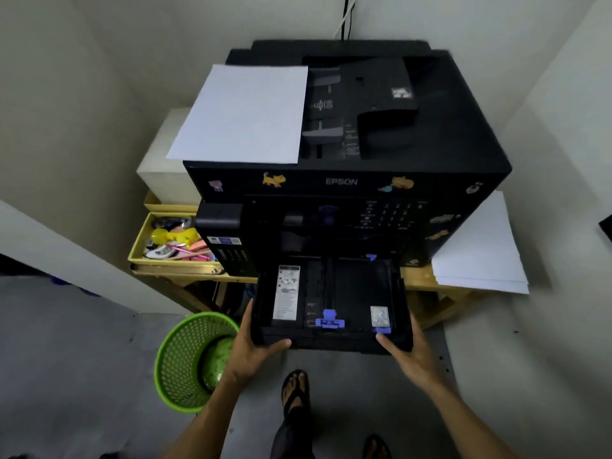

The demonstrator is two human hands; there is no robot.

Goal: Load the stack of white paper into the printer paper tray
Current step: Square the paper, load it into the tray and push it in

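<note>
Wooden surface [417, 276] carries printer [347, 154]. Left hand [256, 342], right hand [405, 351] fingers grip empty paper tray [331, 303], pulled out. Next: fetch paper stack [243, 114] beyond fingers.

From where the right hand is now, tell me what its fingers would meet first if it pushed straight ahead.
The right hand grips the front right corner of the pulled-out paper tray, pointing toward the printer. Going straight on, it would likely just drive the tray in until the fingers met the printer's front; depth is unclear.
</note>
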